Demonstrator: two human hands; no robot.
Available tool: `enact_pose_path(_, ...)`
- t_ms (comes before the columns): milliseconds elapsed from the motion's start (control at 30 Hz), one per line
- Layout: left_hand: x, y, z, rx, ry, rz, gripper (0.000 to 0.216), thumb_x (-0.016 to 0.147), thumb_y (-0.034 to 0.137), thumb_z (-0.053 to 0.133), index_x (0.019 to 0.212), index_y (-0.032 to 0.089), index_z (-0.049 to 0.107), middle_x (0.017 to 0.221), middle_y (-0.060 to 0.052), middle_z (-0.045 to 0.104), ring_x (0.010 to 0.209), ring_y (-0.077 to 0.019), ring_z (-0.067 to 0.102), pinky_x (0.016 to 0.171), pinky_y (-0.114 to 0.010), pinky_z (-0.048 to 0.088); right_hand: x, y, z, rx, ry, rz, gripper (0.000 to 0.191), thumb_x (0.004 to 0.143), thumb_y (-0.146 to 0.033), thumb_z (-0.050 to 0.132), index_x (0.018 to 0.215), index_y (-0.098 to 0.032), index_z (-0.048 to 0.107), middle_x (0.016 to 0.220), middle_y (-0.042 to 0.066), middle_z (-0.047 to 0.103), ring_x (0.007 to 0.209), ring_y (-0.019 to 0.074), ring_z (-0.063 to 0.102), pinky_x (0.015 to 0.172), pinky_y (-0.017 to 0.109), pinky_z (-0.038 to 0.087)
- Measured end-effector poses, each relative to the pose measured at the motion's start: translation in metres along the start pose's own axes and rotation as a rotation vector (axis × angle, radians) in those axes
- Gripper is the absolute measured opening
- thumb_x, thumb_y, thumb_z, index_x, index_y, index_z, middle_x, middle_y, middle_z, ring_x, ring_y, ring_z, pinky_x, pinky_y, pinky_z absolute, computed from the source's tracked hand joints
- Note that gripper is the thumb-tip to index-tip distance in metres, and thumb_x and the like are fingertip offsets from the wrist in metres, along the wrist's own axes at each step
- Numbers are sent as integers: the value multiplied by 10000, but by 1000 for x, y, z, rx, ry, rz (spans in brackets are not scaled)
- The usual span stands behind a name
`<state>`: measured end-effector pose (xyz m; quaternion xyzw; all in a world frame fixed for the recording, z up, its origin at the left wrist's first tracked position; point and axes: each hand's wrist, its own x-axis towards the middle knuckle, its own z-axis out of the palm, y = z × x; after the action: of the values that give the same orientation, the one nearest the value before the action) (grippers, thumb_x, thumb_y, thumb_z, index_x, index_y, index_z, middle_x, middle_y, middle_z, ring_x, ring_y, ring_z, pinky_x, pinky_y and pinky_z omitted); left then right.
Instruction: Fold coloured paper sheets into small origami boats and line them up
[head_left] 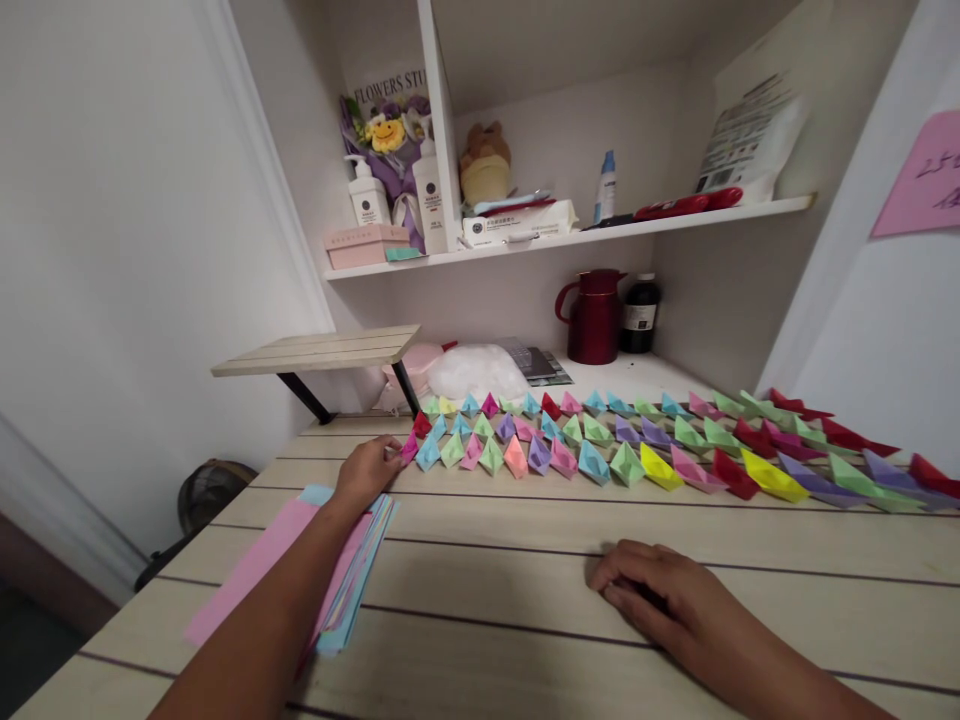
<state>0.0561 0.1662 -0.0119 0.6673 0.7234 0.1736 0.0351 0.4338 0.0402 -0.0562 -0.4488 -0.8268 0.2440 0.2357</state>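
My left hand (367, 472) reaches to the left end of the front row of folded paper boats, its fingertips pinched on a small magenta paper boat (409, 448). Beneath that forearm lies a stack of colored paper sheets (356, 575), pink and blue on top, partly covered by the arm. My right hand (660, 598) rests on the tabletop in front of the rows, its fingers curled in with nothing visible in them. Several paper boats in blue, green, pink, purple, red and yellow stand in three rows; a yellow boat (772, 477) is in the front row.
A small raised wooden stand (322, 350) sits at the table's back left. Behind the boats are a clear plastic bag (480, 372), a dark red jug (595, 318) and a dark bottle (640, 314). A white shelf (675, 216) with bottles and packets runs above.
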Motion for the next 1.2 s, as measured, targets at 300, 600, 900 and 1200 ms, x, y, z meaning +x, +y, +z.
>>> enact_pose_path(300,-11,-11,-14,61,-4,36,365,773,390,649,1115,264,627,906,-25,737,850,-194,654,662,-252,387,0,1,0,-22,-13,2,220,951,-332,411,934,-281,624,947,20,663,859,194,595,803,319,450)
enact_pose_path(600,-9,-9,-9,122,-6,95,175,790,383,624,903,251,641,944,-16,726,866,-183,644,629,-242,369,0,1,0,-14,-10,0,230,954,-336,406,920,-287,628,931,13,659,853,191,590,794,315,446)
enact_pose_path(900,-4,-10,-3,162,46,84,155,774,277,615,927,250,621,936,-24,724,869,-202,640,637,-264,372,1,2,0,-5,-20,2,229,951,-328,409,921,-278,630,936,25,661,859,196,592,805,321,452)
enact_pose_path(1200,-5,-30,-15,88,177,91,243,819,345,556,1029,248,631,996,-45,712,848,-208,651,677,-284,427,1,2,0,-12,-14,-15,242,958,-342,396,925,-278,627,933,22,660,858,189,596,796,312,452)
